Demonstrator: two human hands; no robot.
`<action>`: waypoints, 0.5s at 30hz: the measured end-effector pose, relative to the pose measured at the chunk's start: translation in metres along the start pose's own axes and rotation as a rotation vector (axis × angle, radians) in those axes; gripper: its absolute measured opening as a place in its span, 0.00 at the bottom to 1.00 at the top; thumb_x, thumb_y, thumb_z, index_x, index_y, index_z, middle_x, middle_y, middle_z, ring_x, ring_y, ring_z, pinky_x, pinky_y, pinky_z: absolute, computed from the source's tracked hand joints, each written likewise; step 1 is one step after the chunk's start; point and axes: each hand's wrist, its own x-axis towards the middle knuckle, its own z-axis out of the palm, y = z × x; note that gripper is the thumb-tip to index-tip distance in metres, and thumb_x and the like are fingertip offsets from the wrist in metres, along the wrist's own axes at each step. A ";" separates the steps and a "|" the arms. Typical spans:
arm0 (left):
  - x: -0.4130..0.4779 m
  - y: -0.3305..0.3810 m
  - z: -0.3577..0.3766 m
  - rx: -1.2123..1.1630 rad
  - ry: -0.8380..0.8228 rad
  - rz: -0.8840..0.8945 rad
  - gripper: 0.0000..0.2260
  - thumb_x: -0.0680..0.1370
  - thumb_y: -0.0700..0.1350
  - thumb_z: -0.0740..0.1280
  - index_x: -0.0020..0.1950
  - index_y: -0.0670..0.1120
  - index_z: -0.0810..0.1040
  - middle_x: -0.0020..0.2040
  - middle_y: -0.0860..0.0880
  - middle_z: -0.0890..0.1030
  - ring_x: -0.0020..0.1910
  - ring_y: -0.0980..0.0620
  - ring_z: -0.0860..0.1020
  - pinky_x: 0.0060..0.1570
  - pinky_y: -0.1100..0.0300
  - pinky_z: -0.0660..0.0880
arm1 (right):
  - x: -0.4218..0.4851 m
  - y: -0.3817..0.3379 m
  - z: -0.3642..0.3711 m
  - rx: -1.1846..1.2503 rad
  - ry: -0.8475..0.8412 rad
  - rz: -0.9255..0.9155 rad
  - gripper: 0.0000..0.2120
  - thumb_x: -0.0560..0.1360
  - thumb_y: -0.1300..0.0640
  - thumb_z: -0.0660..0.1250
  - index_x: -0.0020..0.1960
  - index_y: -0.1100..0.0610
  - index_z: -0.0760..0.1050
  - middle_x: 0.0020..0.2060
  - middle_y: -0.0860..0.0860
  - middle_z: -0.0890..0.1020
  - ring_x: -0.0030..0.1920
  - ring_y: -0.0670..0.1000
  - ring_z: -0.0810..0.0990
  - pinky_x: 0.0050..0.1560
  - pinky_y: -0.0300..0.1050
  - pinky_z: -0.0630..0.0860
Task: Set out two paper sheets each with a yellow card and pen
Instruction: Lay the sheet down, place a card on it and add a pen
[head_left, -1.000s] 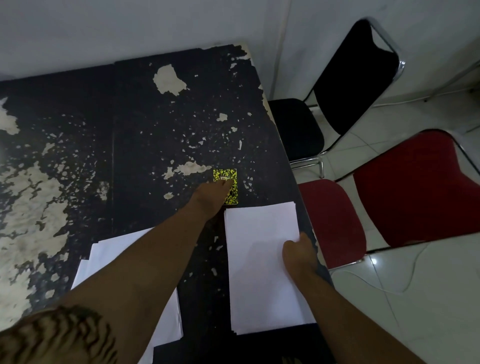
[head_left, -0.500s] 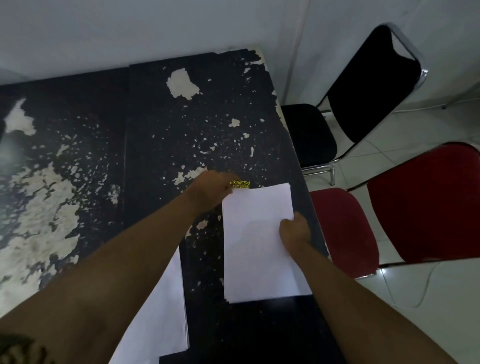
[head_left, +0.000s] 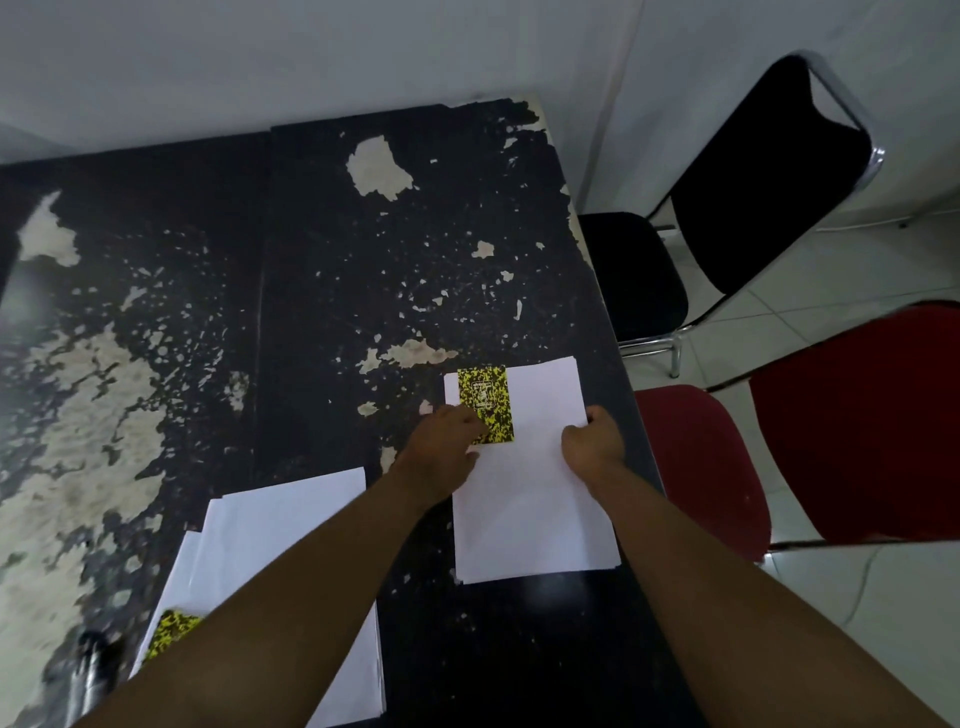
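A white paper sheet (head_left: 535, 519) lies near the right edge of the worn black table (head_left: 363, 286). A yellow-and-black speckled card (head_left: 485, 397) lies flat on the sheet's far left corner. My left hand (head_left: 441, 452) has its fingertips on the card's near left corner. My right hand (head_left: 592, 439) grips the sheet's right edge. Closer to me on the left lies another white paper stack (head_left: 291, 525), with a second yellow card (head_left: 169, 631) on its near left part, half hidden by my left forearm. A dark pen-like object (head_left: 91, 662) lies beside it, blurred.
A red chair (head_left: 857, 426) stands close to the table's right edge, level with the sheet. A black chair (head_left: 634, 275) stands further back. White walls close off the far side. The table's paint is peeled in large pale patches.
The sheet slid away from me. The yellow card, earlier on the bare table beyond the sheet, now lies on the sheet's far left corner under my left fingers.
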 end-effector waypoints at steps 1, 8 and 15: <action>-0.001 -0.001 0.002 0.019 0.004 -0.038 0.21 0.77 0.46 0.73 0.70 0.47 0.78 0.72 0.42 0.75 0.70 0.41 0.72 0.69 0.42 0.73 | -0.001 0.000 0.000 -0.002 0.014 -0.008 0.15 0.75 0.65 0.64 0.62 0.61 0.76 0.55 0.58 0.83 0.52 0.59 0.82 0.47 0.46 0.74; -0.013 -0.001 0.021 -0.053 0.049 -0.251 0.28 0.79 0.52 0.70 0.79 0.55 0.68 0.72 0.44 0.67 0.71 0.42 0.69 0.65 0.44 0.77 | -0.019 0.025 0.003 -0.232 0.170 -0.117 0.21 0.71 0.62 0.70 0.64 0.56 0.73 0.58 0.55 0.78 0.53 0.59 0.81 0.49 0.55 0.82; -0.017 0.001 0.027 -0.158 0.016 -0.293 0.30 0.79 0.52 0.70 0.80 0.55 0.65 0.72 0.44 0.63 0.70 0.43 0.69 0.67 0.45 0.76 | -0.021 0.032 -0.001 -0.214 0.155 -0.197 0.21 0.72 0.69 0.68 0.63 0.58 0.80 0.58 0.57 0.79 0.50 0.59 0.82 0.49 0.49 0.80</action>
